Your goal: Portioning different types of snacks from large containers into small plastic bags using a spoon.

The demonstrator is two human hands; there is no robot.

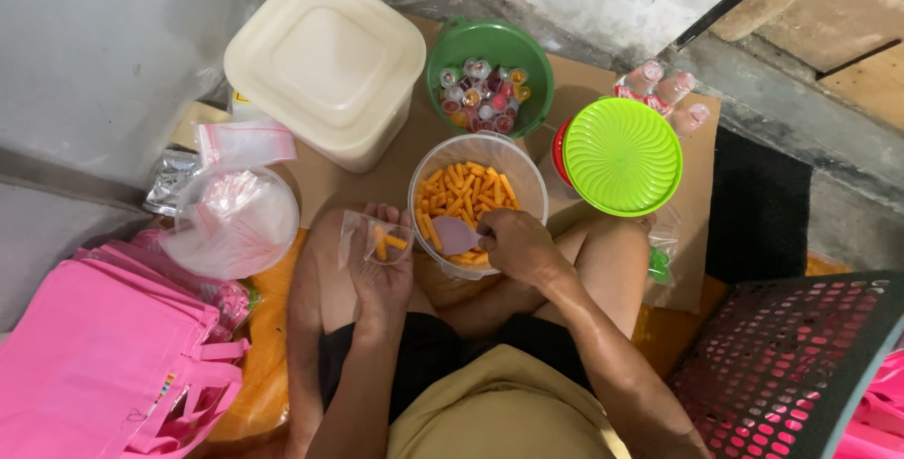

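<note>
In the frame's middle, the left hand [381, 266] pinched a small bag [369, 238] open; the right hand [513, 244] gripped a pink scoop [456, 234] in the snack tub [477, 197]; sticks might spill past the narrow mouth.

The person wears dark, nearly black shorts [428, 351] that end well above the knees, leaving the legs bare. Over the upper body hangs a loose top [504, 407] of muted mustard or khaki yellow, plain and unmarked as far as the head view shows (only its lower front falls within the picture, so any collar or sleeve stays out of sight). Both forearms are uncovered down to the wrists. The left hand [381, 271] and the right hand [518, 247] are bare, with no gloves; rings, a watch or bracelets do not show on them.
</note>
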